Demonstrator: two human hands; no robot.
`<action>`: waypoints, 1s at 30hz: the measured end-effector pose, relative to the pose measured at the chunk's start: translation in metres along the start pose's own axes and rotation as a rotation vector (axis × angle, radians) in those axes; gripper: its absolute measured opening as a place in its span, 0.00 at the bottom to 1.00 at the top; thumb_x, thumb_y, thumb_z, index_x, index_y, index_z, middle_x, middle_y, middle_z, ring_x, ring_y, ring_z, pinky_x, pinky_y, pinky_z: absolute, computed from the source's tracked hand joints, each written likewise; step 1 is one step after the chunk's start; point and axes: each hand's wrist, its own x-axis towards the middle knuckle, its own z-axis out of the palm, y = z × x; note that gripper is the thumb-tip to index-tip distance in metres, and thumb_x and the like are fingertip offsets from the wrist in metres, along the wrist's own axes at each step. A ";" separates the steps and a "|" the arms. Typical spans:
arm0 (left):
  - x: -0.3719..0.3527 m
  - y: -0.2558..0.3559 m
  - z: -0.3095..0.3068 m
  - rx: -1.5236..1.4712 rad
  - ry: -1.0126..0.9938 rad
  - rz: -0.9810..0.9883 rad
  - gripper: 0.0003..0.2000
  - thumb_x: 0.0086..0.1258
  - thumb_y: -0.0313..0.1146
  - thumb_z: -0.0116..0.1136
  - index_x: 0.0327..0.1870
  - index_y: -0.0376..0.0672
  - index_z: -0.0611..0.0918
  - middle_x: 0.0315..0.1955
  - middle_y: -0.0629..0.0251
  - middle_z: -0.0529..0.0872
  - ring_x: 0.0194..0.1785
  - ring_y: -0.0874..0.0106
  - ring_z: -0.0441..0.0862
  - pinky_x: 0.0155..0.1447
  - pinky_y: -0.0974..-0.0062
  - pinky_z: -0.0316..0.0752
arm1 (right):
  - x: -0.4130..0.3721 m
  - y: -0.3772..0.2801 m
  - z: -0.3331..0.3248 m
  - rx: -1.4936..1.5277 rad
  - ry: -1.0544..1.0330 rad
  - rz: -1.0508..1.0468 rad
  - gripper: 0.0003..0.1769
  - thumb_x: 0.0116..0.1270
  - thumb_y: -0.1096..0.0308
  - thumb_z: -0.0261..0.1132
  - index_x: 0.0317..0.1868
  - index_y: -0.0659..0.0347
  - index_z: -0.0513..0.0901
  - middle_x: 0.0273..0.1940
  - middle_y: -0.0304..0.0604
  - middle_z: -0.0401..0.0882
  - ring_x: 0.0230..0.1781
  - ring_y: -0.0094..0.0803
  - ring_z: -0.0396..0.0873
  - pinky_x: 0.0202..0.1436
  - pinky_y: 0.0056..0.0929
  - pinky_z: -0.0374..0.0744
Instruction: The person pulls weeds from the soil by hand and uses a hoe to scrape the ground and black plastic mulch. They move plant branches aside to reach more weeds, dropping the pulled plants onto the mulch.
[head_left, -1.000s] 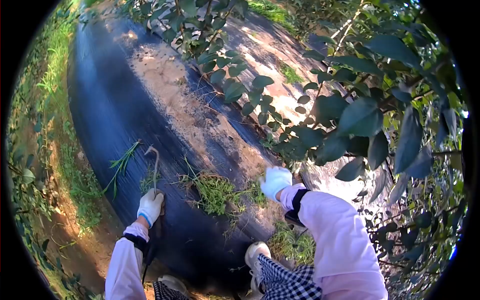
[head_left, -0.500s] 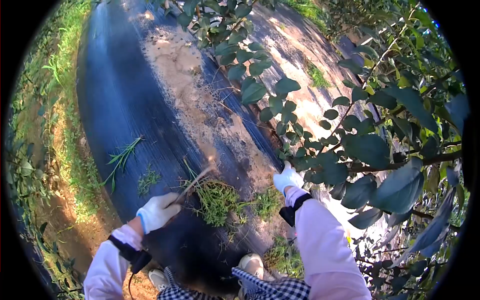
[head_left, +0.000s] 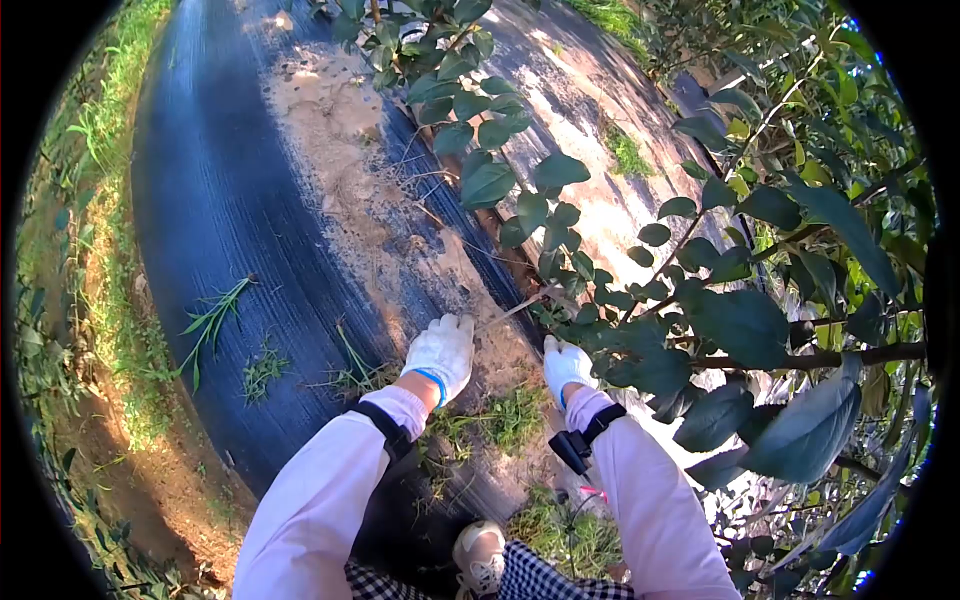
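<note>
My left hand [head_left: 440,355], in a white glove with a blue cuff edge, is closed around a thin, pale, stick-like tool [head_left: 515,308]. The tool points right and away from me, its far end by the low leaves. My right hand [head_left: 568,368], gloved too, is curled at the edge of the leafy branch [head_left: 650,345]; I cannot tell what its fingers hold. Between the forearms, green weeds [head_left: 510,418] grow from a sandy strip. Part of a weed heap [head_left: 360,380] shows left of my left wrist.
Black plastic sheeting [head_left: 240,200] covers the ground, with sand [head_left: 340,130] spread along it. Pulled weeds [head_left: 215,322] lie on the left. Branches with large leaves [head_left: 740,310] reach in from the right. My shoe [head_left: 480,555] stands close below.
My left hand has swung right with the tool, from beside the weed heap to the sandy strip near my right hand. My right hand stays by the leaves, slightly lower.
</note>
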 end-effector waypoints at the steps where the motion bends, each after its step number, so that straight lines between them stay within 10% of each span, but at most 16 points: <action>1: 0.001 -0.001 0.003 0.032 0.032 0.003 0.15 0.66 0.32 0.53 0.54 0.46 0.75 0.47 0.47 0.74 0.48 0.46 0.79 0.52 0.52 0.75 | 0.001 -0.001 0.000 -0.005 -0.021 0.007 0.31 0.68 0.41 0.50 0.49 0.60 0.84 0.48 0.58 0.82 0.53 0.52 0.78 0.58 0.44 0.74; 8: 0.001 0.005 -0.001 0.010 -0.097 -0.038 0.22 0.60 0.21 0.52 0.58 0.41 0.73 0.48 0.49 0.76 0.53 0.49 0.77 0.52 0.57 0.78 | 0.021 0.007 0.020 0.039 0.264 0.032 0.29 0.62 0.43 0.61 0.46 0.62 0.85 0.46 0.58 0.83 0.50 0.51 0.80 0.56 0.42 0.75; 11: -0.006 0.000 0.032 0.196 0.055 0.128 0.22 0.63 0.27 0.53 0.60 0.46 0.74 0.44 0.56 0.76 0.46 0.58 0.81 0.43 0.63 0.82 | 0.045 0.010 0.022 0.008 0.081 0.142 0.32 0.59 0.42 0.65 0.51 0.62 0.83 0.50 0.58 0.81 0.53 0.52 0.79 0.58 0.42 0.74; 15: -0.012 0.011 0.046 0.130 -0.080 0.085 0.28 0.60 0.24 0.53 0.65 0.42 0.69 0.47 0.56 0.76 0.50 0.58 0.80 0.46 0.62 0.82 | 0.049 0.003 0.029 0.067 0.220 0.027 0.36 0.59 0.35 0.60 0.54 0.57 0.81 0.54 0.57 0.79 0.57 0.53 0.76 0.58 0.44 0.73; 20: -0.030 0.018 0.058 0.062 -0.182 0.234 0.28 0.62 0.22 0.51 0.67 0.41 0.66 0.46 0.54 0.76 0.45 0.55 0.82 0.46 0.62 0.81 | 0.063 -0.007 0.017 -0.322 -0.106 0.037 0.34 0.73 0.41 0.39 0.52 0.59 0.82 0.53 0.52 0.81 0.55 0.52 0.78 0.56 0.49 0.75; 30: -0.038 0.014 0.067 -0.423 -0.094 0.206 0.23 0.65 0.27 0.54 0.63 0.44 0.70 0.44 0.46 0.78 0.48 0.45 0.78 0.51 0.55 0.74 | 0.049 -0.010 0.010 -0.334 -0.079 -0.023 0.31 0.76 0.51 0.34 0.53 0.59 0.80 0.52 0.55 0.81 0.52 0.53 0.80 0.56 0.51 0.76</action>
